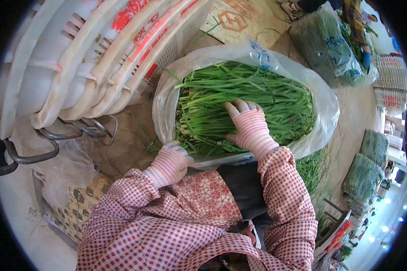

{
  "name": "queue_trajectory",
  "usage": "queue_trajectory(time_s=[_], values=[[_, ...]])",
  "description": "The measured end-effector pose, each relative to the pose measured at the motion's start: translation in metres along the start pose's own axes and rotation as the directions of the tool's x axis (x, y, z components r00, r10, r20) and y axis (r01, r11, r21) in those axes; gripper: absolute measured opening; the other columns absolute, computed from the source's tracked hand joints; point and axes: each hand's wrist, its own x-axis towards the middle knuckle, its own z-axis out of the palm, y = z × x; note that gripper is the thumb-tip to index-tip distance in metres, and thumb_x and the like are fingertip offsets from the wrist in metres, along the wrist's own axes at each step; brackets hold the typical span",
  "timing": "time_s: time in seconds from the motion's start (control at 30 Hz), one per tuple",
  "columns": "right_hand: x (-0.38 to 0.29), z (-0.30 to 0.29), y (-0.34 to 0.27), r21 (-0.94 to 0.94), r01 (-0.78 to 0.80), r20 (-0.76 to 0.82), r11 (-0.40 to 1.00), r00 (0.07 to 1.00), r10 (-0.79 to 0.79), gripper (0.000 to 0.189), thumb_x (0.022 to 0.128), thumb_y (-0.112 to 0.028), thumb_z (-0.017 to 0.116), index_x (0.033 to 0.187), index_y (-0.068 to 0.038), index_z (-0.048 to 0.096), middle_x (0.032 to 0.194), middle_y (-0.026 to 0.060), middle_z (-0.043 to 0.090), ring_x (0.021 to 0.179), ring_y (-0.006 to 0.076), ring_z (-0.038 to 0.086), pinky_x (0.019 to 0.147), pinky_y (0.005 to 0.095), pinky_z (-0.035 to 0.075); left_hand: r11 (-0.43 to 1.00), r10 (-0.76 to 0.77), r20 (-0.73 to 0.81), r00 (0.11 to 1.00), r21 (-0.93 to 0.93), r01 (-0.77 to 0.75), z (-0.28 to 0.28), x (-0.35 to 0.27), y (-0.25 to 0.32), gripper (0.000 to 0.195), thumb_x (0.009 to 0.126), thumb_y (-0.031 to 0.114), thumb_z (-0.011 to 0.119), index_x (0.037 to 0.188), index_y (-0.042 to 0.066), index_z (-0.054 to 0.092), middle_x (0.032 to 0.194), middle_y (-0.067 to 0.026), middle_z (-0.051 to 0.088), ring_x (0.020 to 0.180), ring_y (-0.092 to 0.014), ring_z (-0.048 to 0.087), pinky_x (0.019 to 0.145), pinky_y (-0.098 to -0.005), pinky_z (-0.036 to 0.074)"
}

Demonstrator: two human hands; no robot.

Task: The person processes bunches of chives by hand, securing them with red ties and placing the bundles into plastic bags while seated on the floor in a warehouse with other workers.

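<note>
A clear plastic bag (325,98) lies wide at its mouth before me, filled with long green leafy stalks (224,84) that look like garlic chives. Their pale cut ends face left. My left hand (171,161), in a striped knit glove, grips the rim of the bag at its near left corner. My right hand (249,123), in a matching glove, rests on top of the stalks near the middle, fingers spread and pointing away from me. It does not appear to grasp any of them.
Stacked white plastic crates (78,57) with metal handles (37,154) stand at the left. Loose greens (312,169) lie on the floor at the right. Another person's gloved hand (366,59) is at a filled bag (322,47) at the upper right. More filled bags (359,176) stand farther right.
</note>
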Motion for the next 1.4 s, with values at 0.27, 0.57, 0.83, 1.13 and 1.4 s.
queue_trajectory(time_s=[0.27,0.57,0.83,1.13,1.4], values=[[0.068,-0.016,0.040,-0.168,-0.036,-0.179,0.985,0.984,0.005,0.092,0.064,-0.035,0.084,0.140,-0.011,0.039,0.137,0.0130,0.047,0.132,0.0314,0.041,0.111,0.0464,0.031,0.936,0.170,-0.404,0.899,-0.220,-0.276,-0.045,0.048,0.011,0.025,0.068,0.013,0.075,0.090,0.005,0.067,0.094,-0.0106,0.066,0.094,-0.031,0.062,0.086,-0.0434,0.049],[0.054,0.053,0.047,-0.103,0.214,-0.327,0.971,0.915,-0.236,0.071,0.072,-0.019,0.070,0.136,-0.005,0.042,0.131,0.0161,0.049,0.122,0.0326,0.047,0.109,0.0463,0.034,0.862,-0.357,-0.614,0.704,0.073,0.501,-0.073,0.193,-0.059,0.052,0.082,0.031,0.070,0.126,0.005,0.058,0.123,-0.0215,0.058,0.120,-0.037,0.053,0.102,-0.0445,0.042],[0.047,-0.015,0.055,0.181,0.325,-0.616,0.928,0.773,-0.151,0.054,0.067,-0.021,0.076,0.117,-0.010,0.059,0.108,0.0112,0.058,0.106,0.0329,0.054,0.092,0.0469,0.043,0.876,-0.468,-0.356,0.808,-0.069,0.477,-0.120,0.218,-0.116,0.024,0.084,0.021,0.064,0.103,0.007,0.069,0.094,-0.0208,0.066,0.091,-0.034,0.064,0.079,-0.0426,0.049],[0.136,-0.055,0.060,-0.112,-0.029,0.179,0.993,0.983,0.049,0.103,0.061,-0.041,0.086,0.142,-0.004,0.036,0.138,0.0192,0.046,0.126,0.0354,0.048,0.105,0.0440,0.039,0.904,-0.422,-0.434,0.796,-0.260,0.338,-0.122,0.222,-0.092,0.021,0.082,0.020,0.068,0.097,0.005,0.069,0.081,-0.0198,0.066,0.078,-0.034,0.064,0.073,-0.0419,0.049],[0.109,-0.021,0.062,-0.054,0.022,0.023,0.998,1.000,-0.020,0.079,0.057,-0.036,0.087,0.121,-0.007,0.052,0.110,0.0144,0.061,0.108,0.0326,0.058,0.097,0.0435,0.045,0.894,-0.446,-0.410,0.796,-0.244,0.375,-0.129,0.222,-0.110,0.017,0.082,0.016,0.068,0.095,0.004,0.068,0.082,-0.0187,0.066,0.076,-0.032,0.064,0.070,-0.0392,0.049]])
